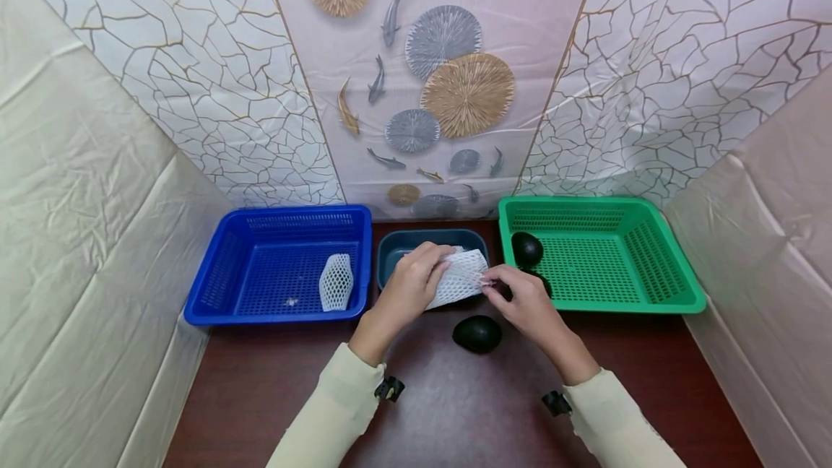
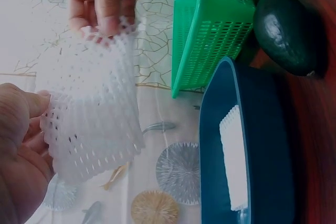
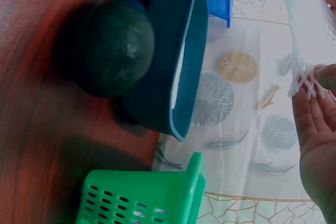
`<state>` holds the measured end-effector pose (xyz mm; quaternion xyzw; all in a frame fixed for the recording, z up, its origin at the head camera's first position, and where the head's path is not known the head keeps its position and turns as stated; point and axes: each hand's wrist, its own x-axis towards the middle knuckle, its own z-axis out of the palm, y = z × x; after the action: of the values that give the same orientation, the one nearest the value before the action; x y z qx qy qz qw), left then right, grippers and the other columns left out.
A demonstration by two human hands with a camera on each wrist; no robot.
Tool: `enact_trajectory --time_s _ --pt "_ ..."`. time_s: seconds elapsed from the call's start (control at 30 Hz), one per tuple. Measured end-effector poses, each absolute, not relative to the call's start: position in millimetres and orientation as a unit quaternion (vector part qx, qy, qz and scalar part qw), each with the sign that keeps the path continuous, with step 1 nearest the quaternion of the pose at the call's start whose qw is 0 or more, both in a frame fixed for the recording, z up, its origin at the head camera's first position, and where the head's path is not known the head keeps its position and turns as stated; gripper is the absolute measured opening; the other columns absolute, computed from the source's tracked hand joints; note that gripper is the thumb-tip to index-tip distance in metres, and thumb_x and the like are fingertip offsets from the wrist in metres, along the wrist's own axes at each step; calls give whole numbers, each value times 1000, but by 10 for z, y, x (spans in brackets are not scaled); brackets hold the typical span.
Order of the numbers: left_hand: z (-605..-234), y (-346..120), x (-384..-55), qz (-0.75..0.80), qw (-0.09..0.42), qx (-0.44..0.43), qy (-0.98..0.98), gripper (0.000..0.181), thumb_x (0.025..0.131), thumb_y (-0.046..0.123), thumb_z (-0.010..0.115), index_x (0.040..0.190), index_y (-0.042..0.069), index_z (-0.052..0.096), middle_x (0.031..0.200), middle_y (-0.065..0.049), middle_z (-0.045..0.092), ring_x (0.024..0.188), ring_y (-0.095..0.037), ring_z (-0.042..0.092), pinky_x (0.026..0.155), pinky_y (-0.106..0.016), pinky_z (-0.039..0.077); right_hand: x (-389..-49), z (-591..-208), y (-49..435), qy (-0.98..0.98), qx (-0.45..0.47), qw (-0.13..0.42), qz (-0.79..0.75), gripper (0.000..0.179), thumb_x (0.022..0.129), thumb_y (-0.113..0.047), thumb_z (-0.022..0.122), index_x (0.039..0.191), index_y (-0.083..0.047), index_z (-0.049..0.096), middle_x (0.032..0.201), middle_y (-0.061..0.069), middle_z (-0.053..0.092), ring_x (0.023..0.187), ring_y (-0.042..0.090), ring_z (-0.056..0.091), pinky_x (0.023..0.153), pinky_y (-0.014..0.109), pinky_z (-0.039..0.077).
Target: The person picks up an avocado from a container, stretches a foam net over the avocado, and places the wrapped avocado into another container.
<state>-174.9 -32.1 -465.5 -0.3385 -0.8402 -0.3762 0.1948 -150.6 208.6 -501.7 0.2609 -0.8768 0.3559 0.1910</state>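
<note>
Both hands hold a white foam net sleeve (image 1: 460,276) above the front of a dark teal tray (image 2: 273,156). My left hand (image 1: 411,286) grips one side of it, thumb on the near face in the left wrist view. At the sleeve's open end, my right hand (image 1: 525,302) pinches the ragged edge between thumb and fingers. The sleeve looks flat, with light showing through its mesh. A dark green avocado (image 1: 477,334) lies on the table just in front of the tray, below the hands and touched by neither. More white foam netting (image 2: 233,161) lies inside the tray.
On the left stands a blue basket (image 1: 279,320) with a bulging white net sleeve (image 1: 336,282) and a small pale scrap in it. A green basket (image 1: 624,306) at the right holds dark avocados (image 1: 526,249) by its left wall. A patterned cloth backdrop rises behind.
</note>
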Motion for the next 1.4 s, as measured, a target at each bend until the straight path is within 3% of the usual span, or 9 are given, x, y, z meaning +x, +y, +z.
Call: enact_trajectory --time_s 0.13,0.4,0.8,1.13,1.27,1.4 --pt "-4690 -300 -1718 -378 191 -337 -841 21 102 10 64 121 4 69 112 -9 71 99 -20 70 89 -35 60 -1510 -4957 2079 -867 264 212 366 29 84 -1 83 109 -9 70 100 2 73 82 11 66 73 18 53" --pt "-4753 -255 -1667 -376 183 -340 -842 21 101 9 65 121 3 69 114 -10 72 105 -22 70 93 -37 59 -1523 -4880 2054 -857 262 222 384 27 83 2 82 106 -6 71 101 6 74 86 14 69 80 8 48" --pt "-4822 -237 -1616 -369 178 -331 -850 20 100 10 66 120 6 69 109 -8 71 98 -19 69 87 -34 60 -1505 -4880 2018 -866 242 200 390 24 86 -4 81 107 -8 71 95 2 73 77 7 59 70 15 47" --pt "-4880 -192 -1569 -331 211 -353 -849 20 99 9 69 118 5 69 107 -7 70 97 -17 70 87 -31 59 -1493 -4870 1930 -868 157 160 442 16 92 -10 77 107 -8 73 95 4 75 81 8 66 72 23 57" --pt "-4857 -209 -1563 -339 178 -349 -855 24 99 14 69 122 4 69 113 -9 71 102 -19 70 91 -34 59 -1480 -4883 1925 -866 154 164 446 15 91 -9 78 105 -8 73 94 4 75 80 7 65 71 23 56" --pt "-4794 -257 -1599 -366 99 -323 -867 32 105 24 60 130 6 66 126 -10 70 115 -22 68 101 -40 55 -1470 -4891 1940 -863 170 168 445 16 90 -6 78 105 -7 73 93 5 75 77 6 62 69 19 53"
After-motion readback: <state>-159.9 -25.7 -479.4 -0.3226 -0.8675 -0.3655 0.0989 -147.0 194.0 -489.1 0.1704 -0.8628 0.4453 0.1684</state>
